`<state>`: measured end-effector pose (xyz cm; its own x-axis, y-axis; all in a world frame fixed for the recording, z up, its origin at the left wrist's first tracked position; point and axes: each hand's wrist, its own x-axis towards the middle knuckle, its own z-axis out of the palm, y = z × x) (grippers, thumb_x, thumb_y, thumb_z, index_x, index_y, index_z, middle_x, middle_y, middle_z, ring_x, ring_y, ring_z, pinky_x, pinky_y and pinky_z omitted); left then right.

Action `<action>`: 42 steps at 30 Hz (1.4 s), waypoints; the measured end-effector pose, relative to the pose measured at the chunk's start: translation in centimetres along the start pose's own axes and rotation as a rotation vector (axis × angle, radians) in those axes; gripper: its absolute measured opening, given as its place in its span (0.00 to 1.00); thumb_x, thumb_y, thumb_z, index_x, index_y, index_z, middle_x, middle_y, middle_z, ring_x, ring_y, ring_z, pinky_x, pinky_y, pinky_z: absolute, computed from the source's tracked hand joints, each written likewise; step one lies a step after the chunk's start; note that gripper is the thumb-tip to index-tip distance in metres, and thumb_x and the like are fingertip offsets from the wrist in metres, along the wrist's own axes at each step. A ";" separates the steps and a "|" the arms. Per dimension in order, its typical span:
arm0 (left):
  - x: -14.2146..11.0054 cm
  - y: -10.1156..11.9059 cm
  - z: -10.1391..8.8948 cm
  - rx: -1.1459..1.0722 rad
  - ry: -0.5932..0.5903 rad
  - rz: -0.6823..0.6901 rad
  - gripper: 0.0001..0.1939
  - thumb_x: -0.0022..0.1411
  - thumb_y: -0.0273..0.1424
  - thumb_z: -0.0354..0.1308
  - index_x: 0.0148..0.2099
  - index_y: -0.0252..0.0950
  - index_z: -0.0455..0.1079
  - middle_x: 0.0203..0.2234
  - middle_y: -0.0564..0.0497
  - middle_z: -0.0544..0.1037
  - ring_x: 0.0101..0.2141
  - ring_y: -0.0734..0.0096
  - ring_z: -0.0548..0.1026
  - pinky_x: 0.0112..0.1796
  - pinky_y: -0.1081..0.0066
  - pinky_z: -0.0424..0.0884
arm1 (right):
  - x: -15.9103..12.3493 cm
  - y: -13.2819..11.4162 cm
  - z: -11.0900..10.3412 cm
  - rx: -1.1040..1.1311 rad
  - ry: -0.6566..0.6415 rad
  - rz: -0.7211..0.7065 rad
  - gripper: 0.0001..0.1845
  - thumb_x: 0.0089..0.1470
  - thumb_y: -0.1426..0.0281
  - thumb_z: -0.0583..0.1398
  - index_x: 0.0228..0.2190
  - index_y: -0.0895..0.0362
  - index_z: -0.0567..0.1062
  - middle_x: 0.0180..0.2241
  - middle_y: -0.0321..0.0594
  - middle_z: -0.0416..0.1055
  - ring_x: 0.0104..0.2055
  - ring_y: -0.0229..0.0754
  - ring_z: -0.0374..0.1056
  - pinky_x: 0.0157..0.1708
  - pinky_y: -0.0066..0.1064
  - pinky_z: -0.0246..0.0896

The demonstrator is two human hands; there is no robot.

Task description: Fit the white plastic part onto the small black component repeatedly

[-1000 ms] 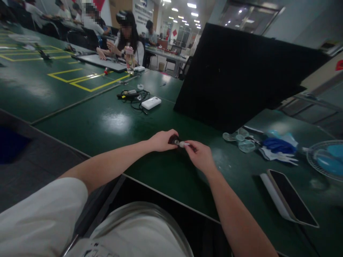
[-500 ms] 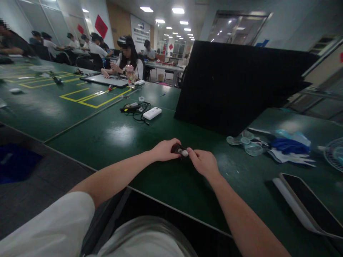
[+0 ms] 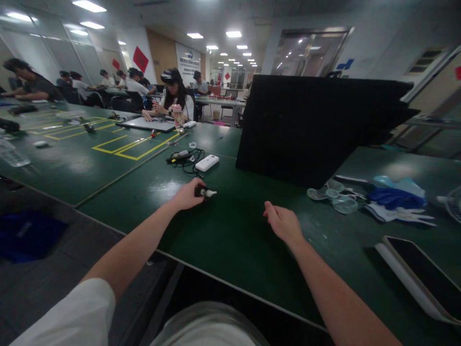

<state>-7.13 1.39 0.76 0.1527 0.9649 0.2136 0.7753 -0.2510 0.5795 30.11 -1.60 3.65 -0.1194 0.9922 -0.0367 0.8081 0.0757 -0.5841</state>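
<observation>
My left hand [image 3: 189, 194] is closed around a small dark bottle with a white pointed nozzle [image 3: 209, 193]. The bottle lies tilted, nozzle toward the right, just above the green table [image 3: 230, 240]; the fingers hide most of its body. Well apart from it, to the right, is my right hand [image 3: 284, 222], thumb pressed to the curled fingers. Whatever may be between those fingertips is hidden.
Behind the hands stands a large black panel [image 3: 309, 129]. A white power-bank-like box [image 3: 207, 163] and black cables [image 3: 183, 156] lie beyond the left hand. To the right are clear plastic discs [image 3: 344, 203], gloves [image 3: 396, 199] and a phone [image 3: 421, 274]. A co-worker [image 3: 176, 98] sits across.
Both hands were together at the bottle and have parted. My left hand moved left and away with the bottle; my right hand let go of its tip, which now looks longer and more pointed.
</observation>
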 end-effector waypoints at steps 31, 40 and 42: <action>4.6 3.6 6.6 -0.130 0.125 -0.055 0.26 0.61 0.36 0.62 0.59 0.39 0.62 0.47 0.45 0.77 0.45 0.60 0.78 0.49 0.59 0.73 | 2.5 4.2 -1.9 0.753 0.355 0.033 0.51 0.53 0.31 0.32 0.27 0.57 0.76 0.23 0.46 0.73 0.24 0.43 0.68 0.25 0.34 0.60; 1.9 18.2 13.9 -0.150 -0.114 0.053 0.27 0.65 0.39 0.59 0.64 0.42 0.59 0.53 0.41 0.75 0.47 0.56 0.79 0.46 0.60 0.74 | 3.7 5.4 -1.3 0.780 0.268 0.072 0.51 0.52 0.32 0.28 0.30 0.56 0.73 0.25 0.48 0.73 0.25 0.44 0.68 0.26 0.35 0.63; 1.6 18.6 14.0 -0.174 -0.142 0.058 0.27 0.65 0.40 0.59 0.64 0.42 0.59 0.52 0.42 0.76 0.47 0.56 0.79 0.47 0.60 0.74 | 3.5 4.8 -0.7 0.769 0.249 0.071 0.50 0.53 0.32 0.31 0.30 0.56 0.74 0.25 0.48 0.74 0.25 0.43 0.68 0.26 0.34 0.62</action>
<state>16.10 -0.63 0.87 0.2883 0.9466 0.1444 0.6471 -0.3038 0.6993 33.92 2.26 1.28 0.1221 0.9919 0.0339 0.1755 0.0121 -0.9844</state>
